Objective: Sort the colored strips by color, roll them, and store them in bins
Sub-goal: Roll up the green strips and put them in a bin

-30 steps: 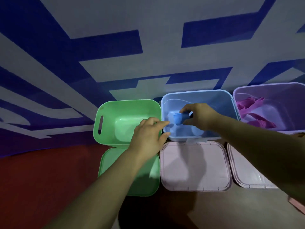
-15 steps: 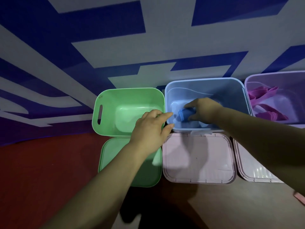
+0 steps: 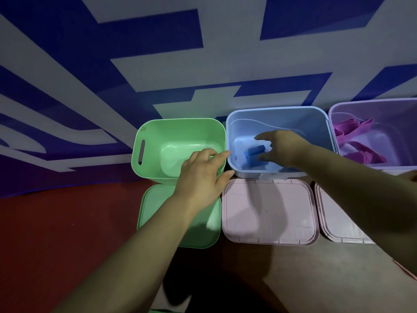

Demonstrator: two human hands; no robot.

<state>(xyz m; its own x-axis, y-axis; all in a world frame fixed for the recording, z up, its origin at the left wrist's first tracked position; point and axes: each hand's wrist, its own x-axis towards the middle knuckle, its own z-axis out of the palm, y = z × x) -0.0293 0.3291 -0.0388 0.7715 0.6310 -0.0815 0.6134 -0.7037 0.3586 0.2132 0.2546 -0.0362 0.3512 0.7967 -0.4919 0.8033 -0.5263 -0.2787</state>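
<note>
A rolled blue strip lies on the floor of the blue bin. My right hand is inside that bin just right of the roll, fingers spread and apart from it. My left hand hovers over the near right corner of the green bin, fingers relaxed, index tip at the blue bin's left rim, holding nothing. The green bin looks empty. Pink strips lie loose in the purple bin at the right.
A green lid lies in front of the green bin. Two pale pink lids lie in front of the blue and purple bins. A blue-and-white patterned wall stands right behind the bins. A red mat covers the floor at left.
My right hand lowered the blue roll into the blue bin and let go of it; its fingers have spread. My left hand stayed near the bins' shared edge.
</note>
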